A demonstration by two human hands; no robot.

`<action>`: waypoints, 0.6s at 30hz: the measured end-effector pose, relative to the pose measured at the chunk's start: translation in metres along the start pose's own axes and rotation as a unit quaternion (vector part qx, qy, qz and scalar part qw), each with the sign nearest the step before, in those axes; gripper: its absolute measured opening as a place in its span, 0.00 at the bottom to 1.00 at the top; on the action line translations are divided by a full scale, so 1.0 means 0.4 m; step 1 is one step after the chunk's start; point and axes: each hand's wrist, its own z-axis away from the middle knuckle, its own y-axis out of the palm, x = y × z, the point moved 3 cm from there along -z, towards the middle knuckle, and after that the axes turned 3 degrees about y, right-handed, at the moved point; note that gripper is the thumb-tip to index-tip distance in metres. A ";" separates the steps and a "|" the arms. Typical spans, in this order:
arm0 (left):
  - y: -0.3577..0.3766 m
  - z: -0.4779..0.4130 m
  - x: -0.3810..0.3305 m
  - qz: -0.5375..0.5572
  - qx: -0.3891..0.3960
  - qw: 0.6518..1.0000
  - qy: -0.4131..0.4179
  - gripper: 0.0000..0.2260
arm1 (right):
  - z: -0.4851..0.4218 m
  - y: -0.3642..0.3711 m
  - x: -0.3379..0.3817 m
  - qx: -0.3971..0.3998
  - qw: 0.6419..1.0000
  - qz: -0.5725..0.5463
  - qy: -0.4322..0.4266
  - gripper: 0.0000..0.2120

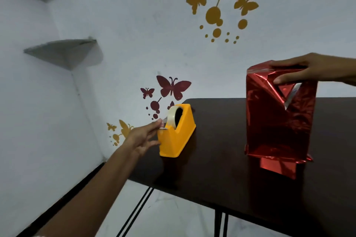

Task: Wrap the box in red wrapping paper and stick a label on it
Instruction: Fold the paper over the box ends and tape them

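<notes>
Left forearm enters from the lower left edge and extends over the near left corner of the dark table [221,175]. Thin black table legs [138,209] are visible beneath that corner, over a pale floor.

Left hand [143,138]: fingers extended and held apart from the thumb, nothing enclosed. Fingertips meet the loose end of the clear tape roll [172,116] at the cutter end of the yellow tape dispenser [178,136]. The thumb lies lower, against the dispenser's front face. The dispenser sits flat on the table near its left edge, with the roll seated in its slot.

The box [277,121] stands upright on end on the right part of the table, well apart from the dispenser. The red wrapping paper [258,113], a shiny foil, covers all visible faces. At the base, a loose flap of paper juts toward the camera and lies on the tabletop. On the upper near face, a triangular fold is open and shows the paper's silver underside.

Right hand [310,69]: clamped on the top of the box. The fingers lie across the top, and the thumb presses the folded paper against the near face.

No label is visible on the faces in view.

Behind the table is a pale wall with gold butterfly decals [221,5] and dark red butterfly decals [173,86]. A grey corner shelf [63,52] is fixed at left.
</notes>
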 end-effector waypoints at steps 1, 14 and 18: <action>-0.001 0.003 0.008 0.009 -0.010 1.000 0.010 0.05 | -0.003 -0.002 -0.004 0.001 1.000 0.001 0.000 0.39; -0.025 -0.015 0.071 0.010 -0.079 0.996 0.031 0.09 | -0.017 -0.002 -0.011 0.001 1.000 0.007 -0.005 0.40; -0.023 -0.014 0.094 0.011 -0.127 0.991 0.026 0.10 | -0.020 -0.002 -0.013 -0.012 1.000 0.011 -0.009 0.37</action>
